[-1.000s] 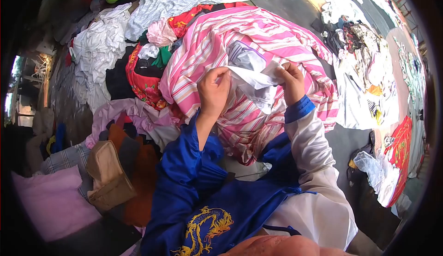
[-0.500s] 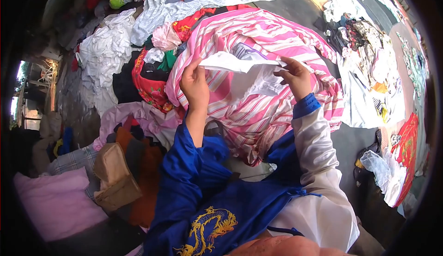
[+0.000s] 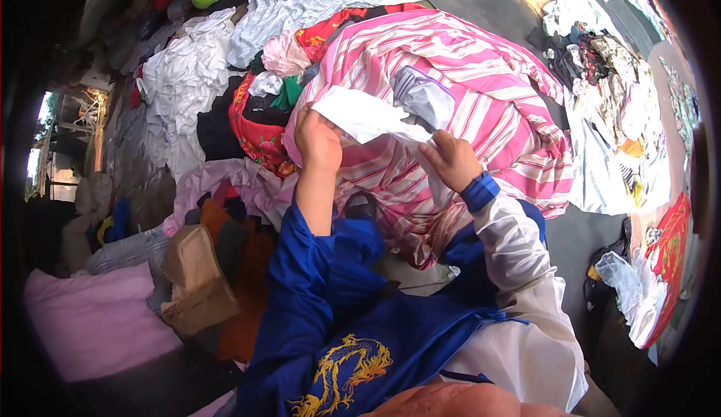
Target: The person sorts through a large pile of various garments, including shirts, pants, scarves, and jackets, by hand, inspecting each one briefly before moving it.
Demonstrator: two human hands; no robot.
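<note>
A white piece of cloth is stretched between my two hands; its exact kind I cannot make out. My left hand grips its left end, palm side showing and fingers partly behind the cloth. At the other end my right hand pinches the fabric, with a strip hanging below. Underneath spreads a large pink-and-white striped sheet, bunched up in front of me. On the sheet, just beyond the white cloth, lies a grey-white folded item with purple edging.
A heap of white cloths lies to the left, beside red floral fabric. Mixed garments are piled at the right. A pink pillow-like bundle and a tan padded piece lie at lower left.
My right hand has moved down and a little left, and the white cloth now slants down to the right. The purple-edged item on the sheet is more exposed.
</note>
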